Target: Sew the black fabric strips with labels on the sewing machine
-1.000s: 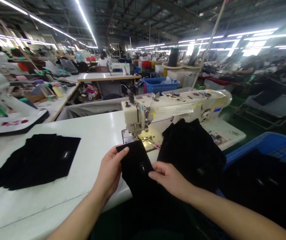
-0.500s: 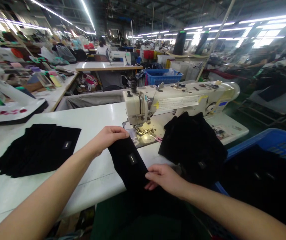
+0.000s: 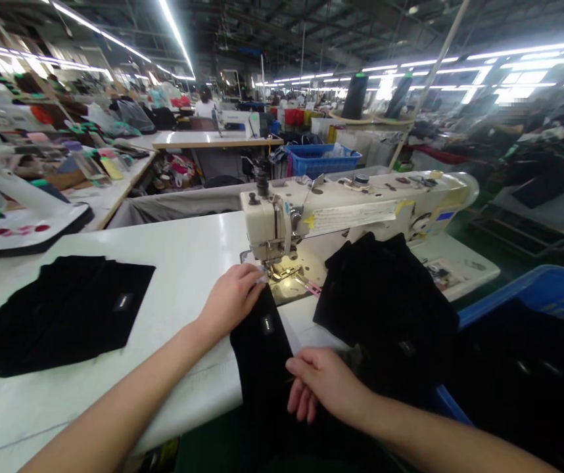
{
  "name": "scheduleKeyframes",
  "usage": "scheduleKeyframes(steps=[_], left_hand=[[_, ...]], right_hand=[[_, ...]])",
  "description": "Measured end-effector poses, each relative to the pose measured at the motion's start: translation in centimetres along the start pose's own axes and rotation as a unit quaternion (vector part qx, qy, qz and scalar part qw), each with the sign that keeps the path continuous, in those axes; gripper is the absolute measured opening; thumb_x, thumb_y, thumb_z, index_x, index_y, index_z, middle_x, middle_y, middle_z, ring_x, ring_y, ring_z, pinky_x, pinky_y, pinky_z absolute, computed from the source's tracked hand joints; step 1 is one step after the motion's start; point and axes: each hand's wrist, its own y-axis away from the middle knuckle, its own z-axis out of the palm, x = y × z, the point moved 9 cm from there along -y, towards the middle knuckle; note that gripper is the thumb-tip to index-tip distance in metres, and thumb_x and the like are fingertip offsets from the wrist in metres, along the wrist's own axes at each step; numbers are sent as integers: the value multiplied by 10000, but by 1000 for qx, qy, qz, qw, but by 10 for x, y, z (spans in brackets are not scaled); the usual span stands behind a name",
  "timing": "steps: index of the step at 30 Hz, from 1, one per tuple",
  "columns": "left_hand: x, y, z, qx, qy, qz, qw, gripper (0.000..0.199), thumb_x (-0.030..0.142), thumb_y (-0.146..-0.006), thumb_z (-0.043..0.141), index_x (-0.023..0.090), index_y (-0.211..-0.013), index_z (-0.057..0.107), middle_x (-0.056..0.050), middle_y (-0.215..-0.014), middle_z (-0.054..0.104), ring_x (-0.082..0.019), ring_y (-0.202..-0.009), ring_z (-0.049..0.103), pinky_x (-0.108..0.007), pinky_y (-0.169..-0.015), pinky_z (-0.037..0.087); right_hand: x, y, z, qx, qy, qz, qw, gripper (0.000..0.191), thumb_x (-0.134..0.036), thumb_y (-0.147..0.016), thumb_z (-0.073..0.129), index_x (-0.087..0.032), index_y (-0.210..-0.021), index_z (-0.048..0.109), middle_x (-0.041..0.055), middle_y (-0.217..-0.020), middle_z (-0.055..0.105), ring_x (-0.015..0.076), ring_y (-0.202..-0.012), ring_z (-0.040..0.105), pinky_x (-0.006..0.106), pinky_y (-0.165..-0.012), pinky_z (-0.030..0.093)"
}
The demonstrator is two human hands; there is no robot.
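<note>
A black fabric piece [image 3: 262, 355] with a small lettered label [image 3: 267, 324] lies over the table's front edge and hangs down below it. My left hand [image 3: 233, 299] grips its top end, close in front of the sewing machine's needle area [image 3: 275, 266]; its fingertips are partly hidden. Lower down, my right hand [image 3: 329, 384] pinches the right edge between thumb and forefinger, the other fingers curled beneath. Right of the needle sits a heap of black fabric pieces [image 3: 385, 295]. A fanned stack of similar labelled pieces [image 3: 70, 309] lies on the left of the white table [image 3: 188, 253].
The sewing machine's arm [image 3: 361, 207] stretches across behind my hands. A blue basket [image 3: 523, 289] holding black fabric stands at the right. Another blue basket [image 3: 321, 157] is behind the machine. A white lamp-like device [image 3: 25, 217] stands at far left.
My left hand has brought the fabric's top end right and closer to the needle, its fingers now lying further over the cloth. My right hand has gone slightly lower. The view has shifted a little.
</note>
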Motion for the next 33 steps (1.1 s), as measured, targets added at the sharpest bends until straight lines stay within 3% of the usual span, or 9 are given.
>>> scheduleKeyframes(steps=[3, 6, 9, 11, 13, 16, 19, 24, 33], left_hand=[[20, 20, 8, -7, -64, 86, 994, 294, 235, -980, 482, 135, -1186, 667, -137, -1185, 663, -288, -1080, 595, -465, -948, 527], [20, 26, 14, -5, -78, 108, 991, 323, 251, -998, 471, 100, -1230, 638, -152, -1231, 645, -286, -1117, 585, -461, -980, 531], [15, 19, 16, -6, -62, 118, 991, 325, 252, -1005, 459, 101, -1232, 635, -154, -1244, 638, -280, -1126, 589, -456, -983, 539], [12, 14, 16, -7, -46, 123, 991, 320, 253, -1006, 457, 112, -1233, 634, -151, -1241, 640, -272, -1120, 600, -450, -973, 550], [10, 11, 16, -7, -32, 125, 992, 319, 262, -1008, 458, 118, -1234, 631, -150, -1235, 643, -265, -1111, 612, -444, -964, 559], [8, 10, 16, -5, -22, 129, 991, 317, 271, -1008, 462, 114, -1221, 637, -153, -1224, 652, -266, -1110, 624, -446, -964, 564], [8, 10, 16, 0, -20, 130, 991, 314, 274, -1008, 464, 110, -1204, 646, -156, -1215, 658, -269, -1110, 631, -447, -966, 565], [8, 7, 16, 8, -16, 130, 991, 308, 271, -1007, 465, 121, -1200, 651, -153, -1215, 660, -269, -1116, 633, -450, -972, 564], [1, 4, 16, 9, 3, 115, 993, 303, 281, -1000, 475, 151, -1205, 657, -138, -1222, 662, -266, -1123, 631, -468, -986, 554]], right_hand=[[1, -2, -2, -2, 11, 6, 1000, 493, -662, -886, 531, -169, -886, 516, -7, -572, 646, 126, -434, 595, 220, -444, 438], [-5, 4, -7, 28, 59, -14, 998, 404, -561, -935, 508, -159, -953, 536, -11, -599, 646, 123, -447, 589, 220, -438, 440], [-31, 20, -18, 110, 163, -122, 973, 329, -335, -901, 616, -179, -1175, 523, -11, -738, 679, 131, -566, 631, 240, -529, 500], [-60, 38, -16, 144, 286, -255, 912, 417, -168, -856, 639, -206, -1253, 514, 20, -898, 689, 154, -748, 661, 283, -695, 545], [-82, 56, -2, 140, 427, -380, 808, 340, -70, -877, 569, -194, -1194, 569, 60, -989, 668, 183, -881, 633, 319, -806, 531], [-91, 68, 15, 125, 571, -480, 654, 226, -65, -957, 446, -141, -1073, 623, 91, -922, 650, 209, -840, 580, 336, -758, 509], [-91, 69, 18, 121, 612, -522, 582, 223, -98, -982, 425, -97, -1070, 631, 107, -900, 652, 217, -804, 565, 350, -743, 500], [-90, 65, 21, 105, 613, -549, 558, 218, -94, -987, 434, -83, -1082, 630, 141, -1032, 680, 222, -929, 600, 354, -816, 501], [-92, 61, 17, 120, 598, -549, 572, 225, -93, -988, 432, -79, -1077, 637, 149, -1043, 697, 228, -965, 613, 364, -849, 513]])
